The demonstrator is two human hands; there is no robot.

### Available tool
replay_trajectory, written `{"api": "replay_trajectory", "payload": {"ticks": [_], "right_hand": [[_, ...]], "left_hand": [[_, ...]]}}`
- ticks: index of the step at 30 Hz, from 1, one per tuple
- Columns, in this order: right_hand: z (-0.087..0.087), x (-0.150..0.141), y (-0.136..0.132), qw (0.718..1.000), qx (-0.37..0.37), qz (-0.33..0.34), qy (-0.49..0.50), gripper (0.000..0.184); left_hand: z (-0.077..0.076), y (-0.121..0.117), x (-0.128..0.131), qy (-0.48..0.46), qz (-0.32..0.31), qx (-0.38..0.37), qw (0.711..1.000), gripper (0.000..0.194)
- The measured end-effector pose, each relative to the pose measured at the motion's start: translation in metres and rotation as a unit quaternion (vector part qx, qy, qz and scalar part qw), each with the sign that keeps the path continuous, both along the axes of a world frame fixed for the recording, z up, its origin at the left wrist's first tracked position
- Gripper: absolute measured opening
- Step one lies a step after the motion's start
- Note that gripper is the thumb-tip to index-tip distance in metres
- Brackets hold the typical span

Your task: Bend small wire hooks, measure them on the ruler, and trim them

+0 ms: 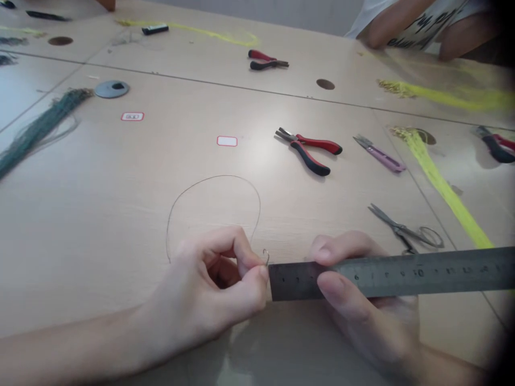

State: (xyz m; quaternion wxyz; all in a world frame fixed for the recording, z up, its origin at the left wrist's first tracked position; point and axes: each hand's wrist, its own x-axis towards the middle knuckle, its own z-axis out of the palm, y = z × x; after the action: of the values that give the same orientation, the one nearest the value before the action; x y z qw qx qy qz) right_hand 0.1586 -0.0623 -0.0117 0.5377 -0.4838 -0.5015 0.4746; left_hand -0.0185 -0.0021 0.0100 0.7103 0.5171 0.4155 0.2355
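Between thumb and forefinger, my left hand [219,279] pinches a small hook [266,256], whose curved end shows above the fingertips. A thin dark cord [225,176] loops over the table behind that hand, and one end runs down toward the pinch. My right hand [362,300] grips a metal ruler [434,273] near its low numbers, thumb in front and fingers behind. The ruler lies level, its left end right beside my left fingertips and the hook. Part of the hook is hidden by my fingers.
Red-and-black pliers [308,150], purple thread snips [380,154] and dark scissors [404,228] lie beyond my hands. Yellow cord bundle [446,187] is at right, green cord bundle [44,126] at left. More pliers [267,60] lie farther back. Another person's arm [398,24] rests across the table.
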Motion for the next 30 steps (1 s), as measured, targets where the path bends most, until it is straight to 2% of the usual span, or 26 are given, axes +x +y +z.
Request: {"api": "replay_trajectory", "payload": {"ticks": [20, 26, 30], "right_hand": [[-0.0010, -0.0010, 0.0006, 1.000, 0.002, -0.003, 0.009, 0.004], [0.0008, -0.0017, 0.0014, 1.000, -0.004, -0.003, 0.016, 0.004], [0.0004, -0.0019, 0.0008, 1.000, -0.002, 0.003, 0.024, 0.004]], "left_hand": [[-0.0036, -0.0028, 0.0001, -0.027, -0.012, -0.033, 0.999, 0.018], [-0.0061, -0.0015, -0.0023, 0.043, 0.051, 0.023, 0.997, 0.016], [-0.0093, -0.0023, -0.0056, 0.049, 0.063, 0.038, 0.996, 0.014]]}}
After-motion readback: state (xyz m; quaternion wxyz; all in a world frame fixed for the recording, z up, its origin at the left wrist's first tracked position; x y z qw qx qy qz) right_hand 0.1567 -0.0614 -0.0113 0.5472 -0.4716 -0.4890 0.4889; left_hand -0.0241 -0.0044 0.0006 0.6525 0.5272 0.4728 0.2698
